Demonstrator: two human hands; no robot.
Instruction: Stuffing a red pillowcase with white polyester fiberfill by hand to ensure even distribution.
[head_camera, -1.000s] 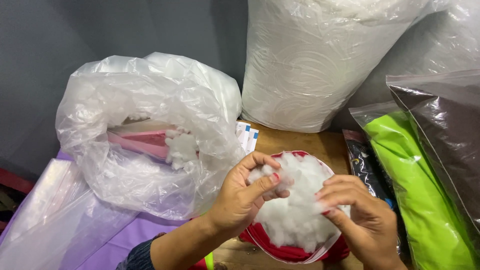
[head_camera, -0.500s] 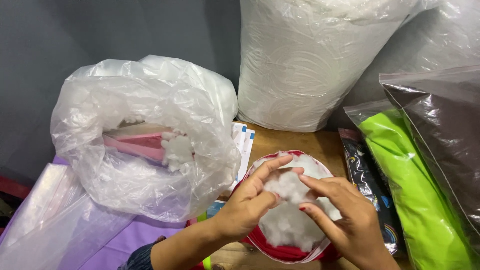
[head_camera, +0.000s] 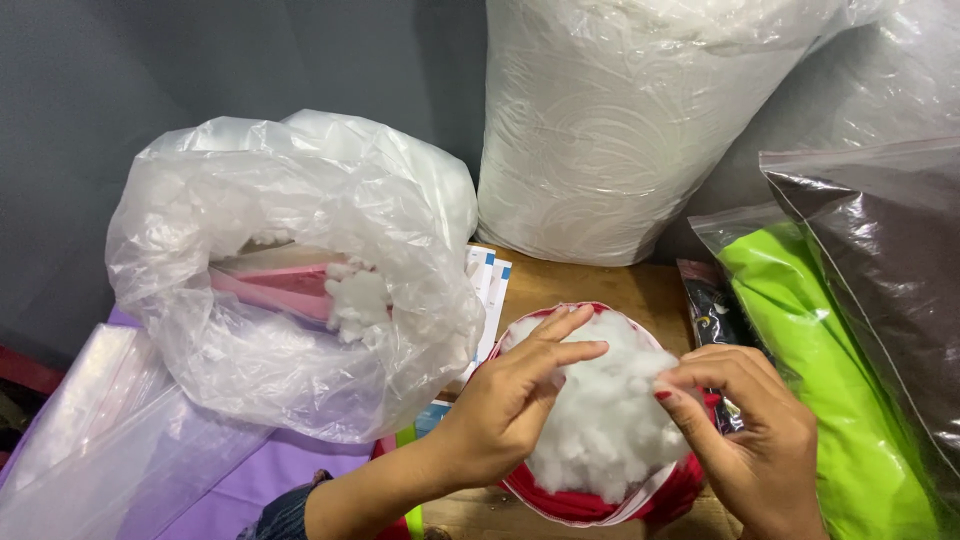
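Head view: we are at the stuffing step. The left hand (head_camera: 510, 400) lies flat on the white fibre filling (head_camera: 600, 420), fingers extended and close together, holding nothing, pressing the wad down into the red fabric case (head_camera: 590, 500). The right hand (head_camera: 745, 430) is pinched narrow, thumb and fingertips closed on a tuft of the filling at the case's right edge. The case sits at the near edge of the wooden tabletop (head_camera: 600, 285), between the open clear plastic bag (head_camera: 290, 290) and the green packet (head_camera: 810, 370). A large sack of filling (head_camera: 620, 130) stands behind.

In our judgement, the next move calls for tucking the pinched tuft below the rim while the left hand keeps the mass from springing out.
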